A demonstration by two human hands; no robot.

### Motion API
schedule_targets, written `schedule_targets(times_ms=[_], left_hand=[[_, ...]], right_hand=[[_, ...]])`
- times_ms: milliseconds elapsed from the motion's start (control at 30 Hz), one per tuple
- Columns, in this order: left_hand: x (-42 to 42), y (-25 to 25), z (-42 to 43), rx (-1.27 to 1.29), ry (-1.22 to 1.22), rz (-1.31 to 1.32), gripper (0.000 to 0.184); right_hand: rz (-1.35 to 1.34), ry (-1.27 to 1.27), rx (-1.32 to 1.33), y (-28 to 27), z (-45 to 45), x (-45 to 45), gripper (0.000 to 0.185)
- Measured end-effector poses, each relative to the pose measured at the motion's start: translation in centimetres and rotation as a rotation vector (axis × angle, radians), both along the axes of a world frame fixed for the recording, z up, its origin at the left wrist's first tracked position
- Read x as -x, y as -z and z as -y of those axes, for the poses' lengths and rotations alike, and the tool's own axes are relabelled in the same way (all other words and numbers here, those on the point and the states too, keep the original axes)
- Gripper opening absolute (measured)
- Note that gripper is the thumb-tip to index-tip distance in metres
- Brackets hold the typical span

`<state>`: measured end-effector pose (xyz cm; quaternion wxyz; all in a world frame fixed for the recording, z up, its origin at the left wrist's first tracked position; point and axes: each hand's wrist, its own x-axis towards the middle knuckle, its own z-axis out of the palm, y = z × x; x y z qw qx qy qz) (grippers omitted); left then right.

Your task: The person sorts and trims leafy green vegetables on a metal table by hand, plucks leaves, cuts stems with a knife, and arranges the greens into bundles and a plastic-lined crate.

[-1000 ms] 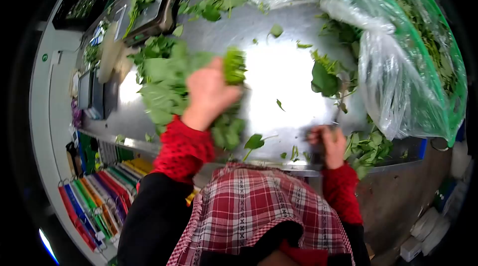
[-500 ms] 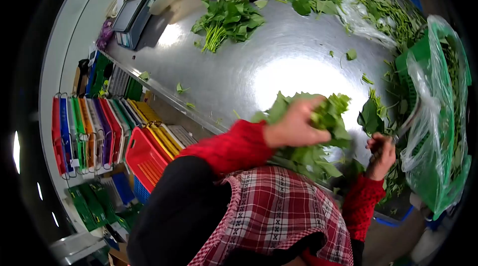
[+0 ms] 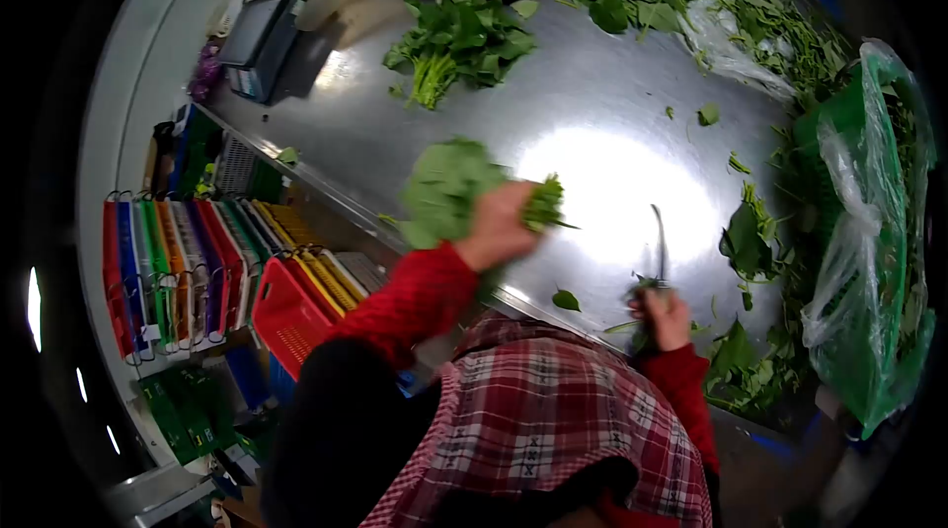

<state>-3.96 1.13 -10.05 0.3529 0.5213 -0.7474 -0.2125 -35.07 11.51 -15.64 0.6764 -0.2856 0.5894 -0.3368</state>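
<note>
Leafy bunch (image 3: 442, 190): clamped in L hand (image 3: 501, 224), long axis L–R, stems (image 3: 543, 202) twd R hand (image 3: 668, 319); curved blade (image 3: 661, 243) gripped there, tip away.

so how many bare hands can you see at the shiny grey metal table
2: the left hand grips a bunch of broad green leaves over the table; the right hand holds a thin, dark, curved blade near its front edge. No other hands show.

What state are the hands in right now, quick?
Left hand: closed around a bunch of leafy greens.
Right hand: closed on a thin knife-like tool.
</note>
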Motion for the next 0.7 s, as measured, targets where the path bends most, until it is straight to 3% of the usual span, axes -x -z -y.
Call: schedule_targets(times_ms=[100,167,200,233,300,367,433,500,533,567,633,667,700], left_hand=[[10.9,-1.9,0.1,-0.289,0.203,-0.395,0.035],[13.8,-6.8,0.7,-0.305,0.251,-0.267,0.040],[14.0,-7.6,1.0,-0.242,0.286,-0.057,0.039],[13.8,-7.5,1.1,-0.174,0.271,0.049,0.037],[12.5,-7.2,1.9,-0.009,0.153,0.252,0.037],[12.2,-3.0,3.6,-0.001,0.038,0.533,0.041],[12.7,1.4,4.5,-0.111,0.015,0.632,0.049],[13.7,3.2,4.6,-0.203,-0.079,0.590,0.063],[14.1,2.0,4.4,-0.281,-0.037,0.479,0.087],[14.1,1.2,3.9,-0.284,-0.012,0.490,0.087],[13.8,-0.6,3.4,-0.015,0.053,0.445,0.099],[13.5,-2.0,2.7,-0.033,0.132,0.403,0.104],[13.2,-4.3,2.2,0.010,0.193,0.395,0.096]], right_hand=[[-0.395,0.106,0.061,-0.5,-1.6,10.7,0.023],[-0.757,0.048,0.124,-1.4,-4.1,15.9,0.028],[-1.042,-0.058,0.125,-1.9,-5.5,17.6,0.036],[-1.055,-0.031,0.107,-3.0,-6.1,17.5,0.036],[-1.350,-0.059,0.144,-4.6,-7.8,15.4,0.045],[-1.560,-0.063,0.407,-5.6,-7.6,12.5,0.066],[-1.338,0.116,0.571,-5.4,-5.4,8.9,0.063],[-0.965,0.087,0.524,-6.2,-2.7,4.4,0.054],[-0.797,0.051,0.479,-6.8,-1.2,2.2,0.051],[-0.713,0.013,0.497,-5.3,-0.5,0.6,0.050],[-0.603,-0.080,0.397,-3.9,0.6,-2.1,0.051],[-0.533,-0.065,0.385,-2.8,0.9,-3.0,0.050],[-0.462,-0.051,0.369,-1.7,1.0,-3.7,0.050]])
